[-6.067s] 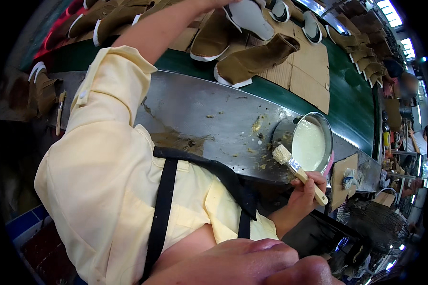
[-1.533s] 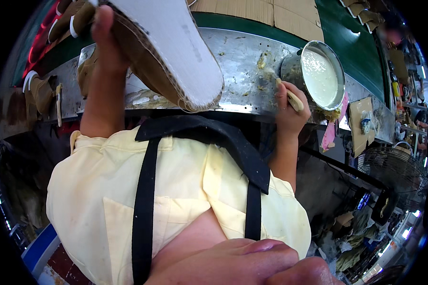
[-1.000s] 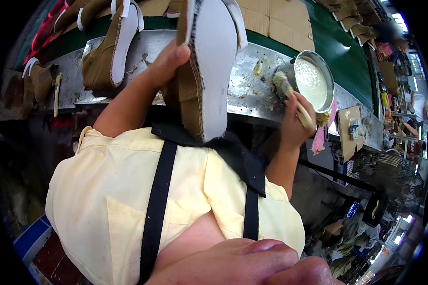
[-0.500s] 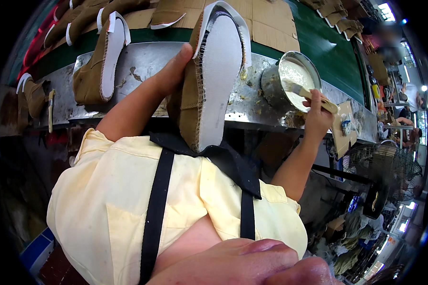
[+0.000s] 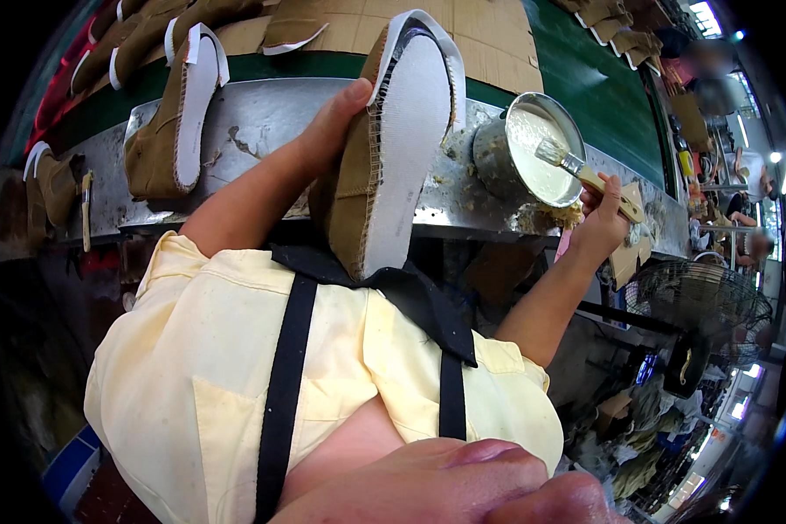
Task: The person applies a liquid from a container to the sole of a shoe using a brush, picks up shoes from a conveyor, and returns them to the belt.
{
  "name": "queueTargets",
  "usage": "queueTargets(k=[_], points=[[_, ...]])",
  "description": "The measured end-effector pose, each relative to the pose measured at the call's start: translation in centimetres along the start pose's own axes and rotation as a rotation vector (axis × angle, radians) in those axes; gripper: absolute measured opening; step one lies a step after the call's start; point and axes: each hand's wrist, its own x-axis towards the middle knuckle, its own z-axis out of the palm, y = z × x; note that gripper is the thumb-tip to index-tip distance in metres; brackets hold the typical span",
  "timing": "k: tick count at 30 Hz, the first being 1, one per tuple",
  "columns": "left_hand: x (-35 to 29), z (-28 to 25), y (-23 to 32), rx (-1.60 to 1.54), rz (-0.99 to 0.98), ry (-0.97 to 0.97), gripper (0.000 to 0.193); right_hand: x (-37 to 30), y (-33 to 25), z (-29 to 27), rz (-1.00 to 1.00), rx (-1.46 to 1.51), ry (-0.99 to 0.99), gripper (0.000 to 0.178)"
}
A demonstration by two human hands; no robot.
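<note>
My left hand is closed around the side of a brown boot, whose pale stitched sole faces up. A white strip curls along the rim at its far end, and its near end rests against my apron. In my right hand is a paintbrush with a pale wooden handle. Its bristles are at the creamy white paste inside a metal pot, to the right of the boot. My right fingers wrap the handle beyond the pot's near rim.
Another brown boot stands on the metal bench to the left, beside a smaller one and a second brush. More boots lie on cardboard along the green surface. A caged fan is at right.
My right hand has moved slightly right and toward me, and the brush has turned so its bristles point into the paste. My left hand still holds the boot, which has shifted slightly.
</note>
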Motion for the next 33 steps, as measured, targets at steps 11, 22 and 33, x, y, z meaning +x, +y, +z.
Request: queueTargets(k=[11, 22, 33], points=[[-0.5, 0.3, -0.1, 0.043, 0.176, -0.168, 0.088, -4.6, -9.3, 8.9, -0.156, 0.265, -0.218, 0.029], [-1.4, -0.3, 0.1, -0.032, 0.184, -0.175, 0.096, -9.4, -9.6, 8.8, -0.308, 0.131, -0.571, 0.020], [-1.2, -0.9, -0.6, 0.096, 0.265, -0.230, 0.105, -5.5, -9.3, 12.4, -0.232, 0.169, -0.258, 0.022]])
